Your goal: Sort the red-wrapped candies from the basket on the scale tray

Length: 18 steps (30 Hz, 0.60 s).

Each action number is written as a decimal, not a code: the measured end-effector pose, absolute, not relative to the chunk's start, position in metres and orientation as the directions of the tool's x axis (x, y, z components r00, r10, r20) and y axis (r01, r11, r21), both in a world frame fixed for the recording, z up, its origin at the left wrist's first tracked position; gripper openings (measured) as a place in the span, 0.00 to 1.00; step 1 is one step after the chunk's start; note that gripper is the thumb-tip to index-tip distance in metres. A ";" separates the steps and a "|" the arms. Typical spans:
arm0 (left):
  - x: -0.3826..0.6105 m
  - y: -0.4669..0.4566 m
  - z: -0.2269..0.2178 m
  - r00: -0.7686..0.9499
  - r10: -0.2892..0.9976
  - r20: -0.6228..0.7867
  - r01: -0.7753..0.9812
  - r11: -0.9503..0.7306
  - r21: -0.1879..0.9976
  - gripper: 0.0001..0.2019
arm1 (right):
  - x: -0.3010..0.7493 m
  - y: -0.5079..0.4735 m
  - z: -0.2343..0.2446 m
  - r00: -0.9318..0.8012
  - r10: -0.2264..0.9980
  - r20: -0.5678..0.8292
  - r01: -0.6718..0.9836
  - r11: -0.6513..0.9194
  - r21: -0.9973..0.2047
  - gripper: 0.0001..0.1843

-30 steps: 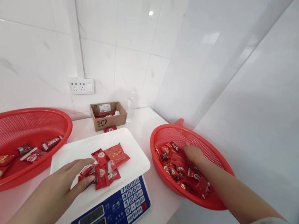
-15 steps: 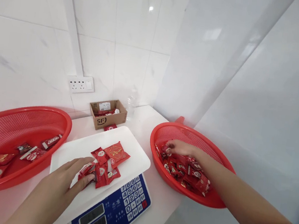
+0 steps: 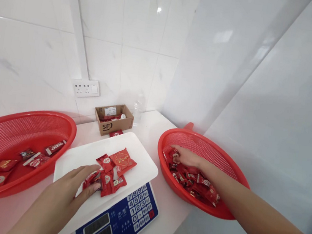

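Observation:
My left hand (image 3: 67, 193) lies on the white tray (image 3: 79, 155) of a blue-faced scale (image 3: 131, 213). Its thumb and fingers pinch one red snack packet (image 3: 90, 179) at the near edge of a small pile of red packets (image 3: 118, 164) on that tray. My right hand (image 3: 187, 157) reaches into the red mesh basket (image 3: 199, 140) on the right. Its fingers are drawn together on a packet (image 3: 174, 154) at the left side of the heap of red packets (image 3: 199, 184) inside.
A second, larger red mesh basket (image 3: 29, 115) on the left holds several packets (image 3: 34, 158). An open cardboard box (image 3: 113, 121) and a clear bottle (image 3: 139, 107) stand at the back by the tiled wall, under a socket strip (image 3: 86, 88). The counter ends just right of the scale.
My right hand has slid left across the heap in the right basket and its fingers have closed on a packet. My left hand has stayed on the tray's packets.

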<state>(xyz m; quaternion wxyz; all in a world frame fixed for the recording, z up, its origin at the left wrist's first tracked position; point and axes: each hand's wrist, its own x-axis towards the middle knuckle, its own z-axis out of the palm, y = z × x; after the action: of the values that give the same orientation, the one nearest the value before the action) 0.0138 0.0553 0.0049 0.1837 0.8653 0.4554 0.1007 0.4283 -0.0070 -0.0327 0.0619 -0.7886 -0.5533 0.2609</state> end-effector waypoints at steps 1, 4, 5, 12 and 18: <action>0.014 0.055 0.005 0.566 0.824 0.005 0.752 -0.519 0.407 0.23 | 0.425 -0.009 -0.031 0.224 0.907 -0.356 0.827 -0.370 -0.423 0.33; 0.016 0.054 0.007 0.565 0.825 -0.010 0.759 -0.516 0.396 0.23 | 0.413 -0.014 -0.024 0.119 0.908 -0.401 0.793 -0.330 -0.513 0.39; 0.017 0.054 0.008 0.568 0.823 -0.014 0.759 -0.517 0.395 0.23 | 0.408 -0.015 -0.021 0.093 0.907 -0.410 0.786 -0.320 -0.529 0.40; 0.015 0.051 0.009 0.593 0.805 -0.003 0.740 -0.544 0.395 0.22 | 0.392 -0.016 -0.018 0.072 0.907 -0.414 0.800 -0.301 -0.519 0.50; 0.015 0.049 0.011 0.606 0.795 0.023 0.728 -0.565 0.387 0.21 | 0.384 -0.013 -0.038 0.152 0.946 -0.286 0.822 -0.282 -0.495 0.28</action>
<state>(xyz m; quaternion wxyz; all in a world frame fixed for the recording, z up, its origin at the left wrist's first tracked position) 0.0149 0.0488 0.0106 0.1722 0.8793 0.4331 0.0976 0.3838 -0.0133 -0.0384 0.1113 -0.7507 -0.5888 0.2781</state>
